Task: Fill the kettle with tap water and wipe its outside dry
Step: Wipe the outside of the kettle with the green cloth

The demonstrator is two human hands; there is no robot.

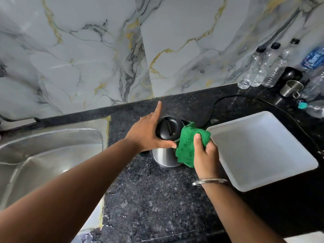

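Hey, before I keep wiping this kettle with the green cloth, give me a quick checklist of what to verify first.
1. Kettle standing on the counter, not in the sink: ok.
2. Lid closed: ok.
3. Left hand steadying the kettle's top: ok.
4. Green cloth gripped in the right hand and against the kettle's side: ok.
5. White tray close beside the right hand, elbow room tight: not ok.
6. Water level inside: cannot tell.

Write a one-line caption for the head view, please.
Left hand steadies the lidded steel kettle while right hand presses a green cloth against it.
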